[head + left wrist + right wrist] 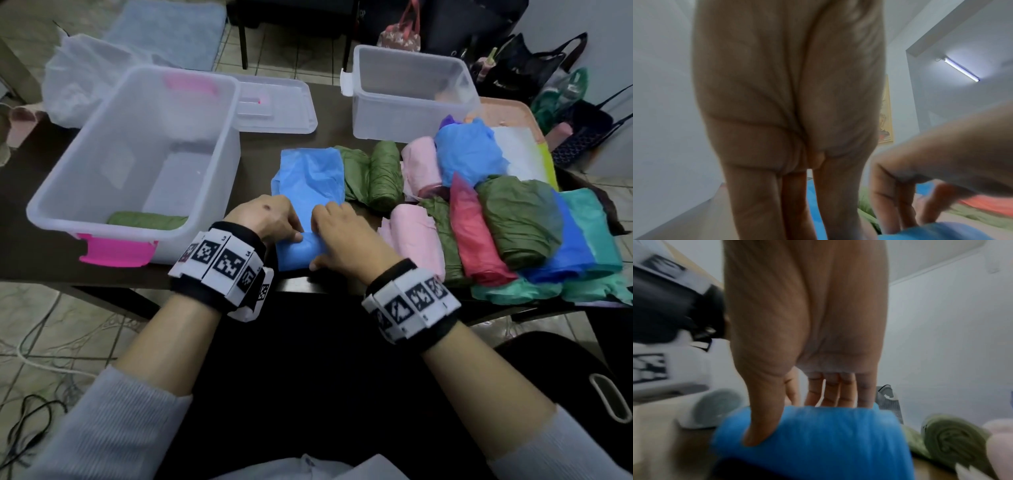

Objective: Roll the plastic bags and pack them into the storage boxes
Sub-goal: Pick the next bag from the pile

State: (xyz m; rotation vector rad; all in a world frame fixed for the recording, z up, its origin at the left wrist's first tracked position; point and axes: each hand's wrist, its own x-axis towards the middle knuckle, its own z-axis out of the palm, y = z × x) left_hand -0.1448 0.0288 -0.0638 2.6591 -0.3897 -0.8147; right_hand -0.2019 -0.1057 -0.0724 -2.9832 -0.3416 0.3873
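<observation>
A light blue plastic bag (310, 185) lies flat on the dark table (30, 263), its near end rolled up (818, 443). My left hand (289, 231) and my right hand (327, 240) both grip that rolled end side by side. In the right wrist view the thumb presses the near side and the fingers (838, 391) reach over the far side. A clear storage box with pink latches (137, 161) stands at the left and holds one green roll (147, 220). A second clear box (411, 92) stands at the back right.
A clear lid (277, 102) lies behind the left box. Two green rolls (373, 174) lie right of the blue bag. Several rolled and folded bags, pink, green, red, blue and teal (513, 222), crowd the right of the table. Handbags (513, 65) sit on the floor behind.
</observation>
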